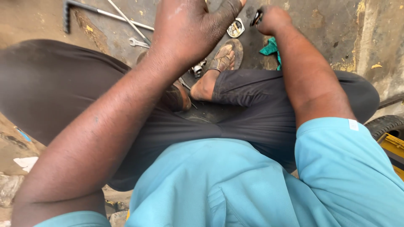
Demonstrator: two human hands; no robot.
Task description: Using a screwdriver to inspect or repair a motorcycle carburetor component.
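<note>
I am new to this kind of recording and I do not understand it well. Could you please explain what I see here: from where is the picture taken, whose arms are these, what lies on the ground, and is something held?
There is no machine here. The single picture comes from a camera worn on a person's head, looking down, so you see that person's own body: a light blue shirt, dark trousers and a sandalled foot.

The left hand is raised with spread fingers; whether it holds anything cannot be told. The right hand is closed around a small dark object, too small to identify.

On the dirty concrete ground lie a spanner, thin metal rods, a small round metal part and a green rag. A tyre shows at the right edge.
</note>
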